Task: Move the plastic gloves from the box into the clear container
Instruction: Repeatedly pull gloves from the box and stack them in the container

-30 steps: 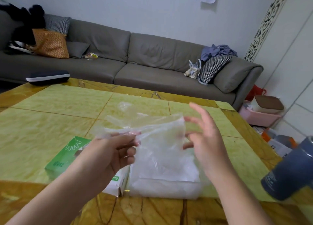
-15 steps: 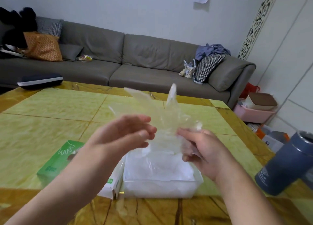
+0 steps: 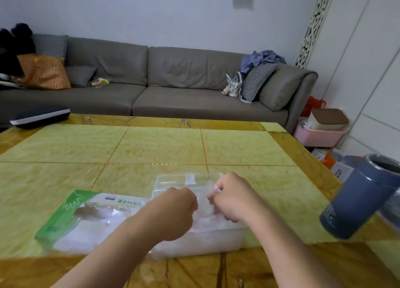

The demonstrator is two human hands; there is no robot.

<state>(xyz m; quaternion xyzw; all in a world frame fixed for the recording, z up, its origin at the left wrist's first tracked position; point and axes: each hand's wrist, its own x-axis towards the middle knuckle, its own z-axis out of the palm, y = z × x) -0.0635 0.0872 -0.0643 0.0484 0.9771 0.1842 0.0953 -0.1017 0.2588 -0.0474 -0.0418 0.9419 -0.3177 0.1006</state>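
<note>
Both hands, left (image 3: 173, 209) & right (image 3: 232, 195), now down from mid-air, close together, fingers curled, pressing plastic gloves (image 3: 204, 209) into clear container (image 3: 194, 244); box (image 3: 71, 220) at its 9 o'clock. One batch nearly in.

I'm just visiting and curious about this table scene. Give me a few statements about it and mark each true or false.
1. Both hands are down at the clear plastic container. True: the left hand and right hand are curled over it, on thin plastic gloves.
2. The green and white cardboard glove box lies to the right of the container. False: it lies to its left.
3. A dark blue cylindrical tumbler shows at the right edge. True.
4. The container's lid is closed. False: the clear lid is open behind the hands.
5. The grey sofa behind the yellow-green tiled table is bare. False: cushions, bags and clothes lie on it.
</note>
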